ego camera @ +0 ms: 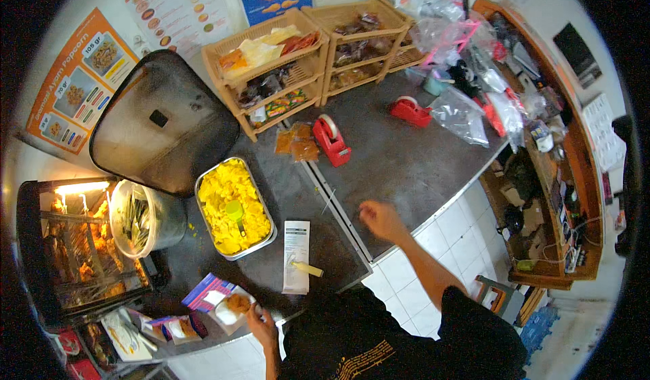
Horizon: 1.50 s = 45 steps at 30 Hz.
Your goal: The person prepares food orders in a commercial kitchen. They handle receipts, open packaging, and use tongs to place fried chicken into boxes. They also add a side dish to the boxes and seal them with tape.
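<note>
At the near counter edge, my left hand (262,324) grips the right side of a printed food wrapper (203,294). On that wrapper lie a white mound, apparently rice (228,313), and a brown fried piece (238,303). My right hand (381,220) is blurred above the right-hand counter, fingers curled, with nothing visible in it. Between the hands, a long printed paper slip (296,243) lies flat with a small pale-yellow stick-like object (307,268) across it. Beyond it stands a metal tray (271,238) of yellow crumbly food (228,187), a lime-green scoop (235,210) resting in it.
A lit display warmer (40,298) holds fried food at left, beside a plastic bucket (170,225) and a large dark lid (167,126). Red tape dispensers (332,144), sauce packets (299,141) and tan racks (325,75) stand farther back. Plastic bags (459,116) crowd the right.
</note>
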Tool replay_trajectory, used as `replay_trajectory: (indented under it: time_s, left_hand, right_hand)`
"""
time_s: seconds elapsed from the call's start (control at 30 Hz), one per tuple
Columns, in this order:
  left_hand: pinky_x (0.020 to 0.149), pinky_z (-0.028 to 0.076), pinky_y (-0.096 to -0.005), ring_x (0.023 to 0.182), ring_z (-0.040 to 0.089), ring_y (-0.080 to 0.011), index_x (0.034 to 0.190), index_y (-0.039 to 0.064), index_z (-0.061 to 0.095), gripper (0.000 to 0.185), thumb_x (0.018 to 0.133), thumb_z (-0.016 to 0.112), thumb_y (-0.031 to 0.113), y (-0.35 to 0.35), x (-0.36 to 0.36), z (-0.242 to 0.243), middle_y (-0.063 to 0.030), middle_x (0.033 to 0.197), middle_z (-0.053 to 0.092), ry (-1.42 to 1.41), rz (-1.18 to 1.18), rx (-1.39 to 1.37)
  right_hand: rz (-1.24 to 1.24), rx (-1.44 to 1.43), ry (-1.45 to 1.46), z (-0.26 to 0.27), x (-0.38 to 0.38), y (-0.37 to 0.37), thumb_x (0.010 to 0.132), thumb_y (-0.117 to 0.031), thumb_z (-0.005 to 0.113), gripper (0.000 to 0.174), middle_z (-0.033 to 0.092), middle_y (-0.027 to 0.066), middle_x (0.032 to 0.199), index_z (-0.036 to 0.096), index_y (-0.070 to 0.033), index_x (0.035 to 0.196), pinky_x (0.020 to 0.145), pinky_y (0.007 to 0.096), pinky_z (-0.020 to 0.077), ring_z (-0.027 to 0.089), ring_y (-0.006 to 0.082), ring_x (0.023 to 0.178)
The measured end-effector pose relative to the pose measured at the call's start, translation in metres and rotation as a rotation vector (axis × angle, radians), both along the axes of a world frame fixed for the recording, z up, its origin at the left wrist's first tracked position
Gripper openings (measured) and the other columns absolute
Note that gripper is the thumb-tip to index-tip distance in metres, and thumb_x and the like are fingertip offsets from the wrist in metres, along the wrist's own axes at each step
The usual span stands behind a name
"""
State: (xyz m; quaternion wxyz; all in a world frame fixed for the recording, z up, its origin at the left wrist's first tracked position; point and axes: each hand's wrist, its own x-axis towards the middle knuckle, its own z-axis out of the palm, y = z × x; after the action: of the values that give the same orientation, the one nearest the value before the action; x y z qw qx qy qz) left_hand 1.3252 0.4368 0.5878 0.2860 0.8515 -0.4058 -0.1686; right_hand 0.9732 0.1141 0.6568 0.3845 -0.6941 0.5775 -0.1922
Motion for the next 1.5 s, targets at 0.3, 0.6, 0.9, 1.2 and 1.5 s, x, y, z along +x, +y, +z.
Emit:
replay_trajectory:
  time_s: [0.3, 0.6, 0.9, 1.2, 1.5]
  left_hand:
    - [0.063, 0.047, -0.034, 0.07, 0.054, -0.0221, 0.134, 0.001, 0.057, 0.045, 0.09, 0.064, 0.003, -0.006, -0.039, 0.038, -0.0118, 0.093, 0.055, 0.087, 0.158, 0.1]
    - [0.069, 0.05, -0.0362, 0.081, 0.057, -0.0257, 0.131, -0.003, 0.056, 0.043, 0.088, 0.064, 0.003, 0.065, -0.022, 0.058, -0.015, 0.099, 0.057, -0.14, 0.385, 0.149]
    - [0.098, 0.041, -0.0486, 0.108, 0.055, -0.0353, 0.115, 0.002, 0.065, 0.03, 0.09, 0.068, 0.018, 0.019, 0.041, 0.032, -0.0161, 0.112, 0.06, -0.366, 0.06, 0.041]
    - [0.112, 0.027, -0.0601, 0.12, 0.049, -0.0363, 0.109, 0.0, 0.061, 0.038, 0.093, 0.062, 0.034, -0.001, 0.066, -0.025, -0.0157, 0.121, 0.057, -0.424, -0.056, -0.084]
    - [0.107, 0.034, -0.0558, 0.115, 0.05, -0.036, 0.109, 0.004, 0.059, 0.029, 0.081, 0.066, 0.009, -0.003, 0.091, 0.016, -0.016, 0.116, 0.055, -0.287, 0.038, -0.402]
  right_hand:
    - [0.244, -0.393, 0.233, -0.037, 0.138, -0.188, 0.089, -0.009, 0.063, 0.014, 0.07, 0.0167, 0.104, 0.069, -0.005, 0.1, 0.077, 0.0473, 0.0556, 0.07, 0.0347, 0.094]
    - [0.61, -0.455, 0.765, -0.083, 0.173, -0.222, 0.086, -0.015, 0.062, 0.016, 0.076, 0.0118, 0.092, 0.076, -0.01, 0.09, 0.068, 0.0423, 0.0595, 0.074, 0.0275, 0.093]
    - [0.376, -0.466, 0.035, 0.012, 0.163, -0.134, 0.091, -0.019, 0.067, 0.016, 0.071, 0.0123, 0.086, 0.071, -0.003, 0.09, 0.07, 0.0423, 0.0535, 0.07, 0.0304, 0.078]
    - [0.085, 0.667, -0.589, 0.044, 0.232, 0.099, 0.099, -0.017, 0.062, 0.014, 0.066, 0.0007, 0.089, 0.066, -0.004, 0.099, 0.065, 0.0249, 0.0468, 0.062, 0.0101, 0.072]
    - [-0.158, 0.782, -0.53, 0.022, 0.272, 0.189, 0.1, -0.022, 0.062, 0.018, 0.068, 0.0038, 0.093, 0.062, -0.005, 0.107, 0.068, 0.0274, 0.0519, 0.065, 0.012, 0.074]
